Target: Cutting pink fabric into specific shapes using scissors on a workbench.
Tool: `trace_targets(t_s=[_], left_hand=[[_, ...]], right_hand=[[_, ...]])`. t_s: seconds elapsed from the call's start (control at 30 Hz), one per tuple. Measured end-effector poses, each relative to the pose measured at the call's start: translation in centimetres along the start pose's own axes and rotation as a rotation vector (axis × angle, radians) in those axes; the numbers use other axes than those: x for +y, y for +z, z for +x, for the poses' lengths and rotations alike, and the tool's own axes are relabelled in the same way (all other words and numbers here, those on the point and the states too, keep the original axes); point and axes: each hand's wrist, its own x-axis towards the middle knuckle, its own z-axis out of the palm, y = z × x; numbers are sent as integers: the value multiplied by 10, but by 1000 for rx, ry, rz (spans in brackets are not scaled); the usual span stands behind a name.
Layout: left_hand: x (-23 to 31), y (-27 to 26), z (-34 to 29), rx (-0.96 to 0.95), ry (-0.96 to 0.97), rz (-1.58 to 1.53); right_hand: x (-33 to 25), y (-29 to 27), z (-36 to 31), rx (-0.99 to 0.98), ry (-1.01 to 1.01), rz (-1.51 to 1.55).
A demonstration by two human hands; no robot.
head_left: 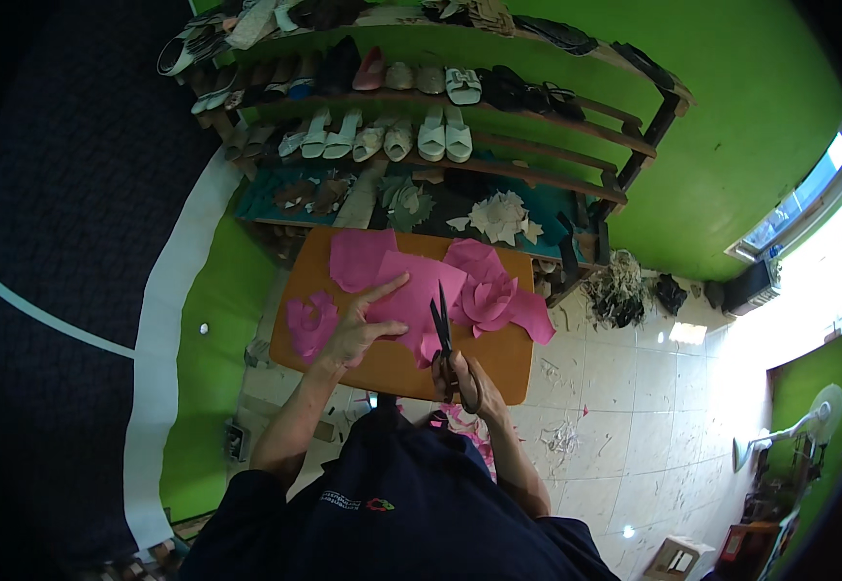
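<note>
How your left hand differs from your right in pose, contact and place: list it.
Pose: the left hand is spread open; the right hand is curled shut.
Contact: the left hand touches the pink sheet; the right hand grips the scissors.
Place: the left hand is higher in the picture, the right hand lower.
Shared: both are bare and at the table.

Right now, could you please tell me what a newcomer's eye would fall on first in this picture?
Probably the bright pink pieces, spread over the orange-brown table in the middle, with the left hand at the central one. To its right, the right hand holds dark-bladed scissors pointing away from the body. Beyond the table, wooden shelves carry rows of shoes against a vivid green wall.
</note>
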Motion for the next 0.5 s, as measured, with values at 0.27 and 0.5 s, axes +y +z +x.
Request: trace_targets(t_s=[0.27,0.5], left_hand=[[-8,12,-6,-16,-16,89],[-2,8,-8,-31,-29,100]], right_hand=[[-4,3,21,27,37,45],[-4,9,19,84,43,83]])
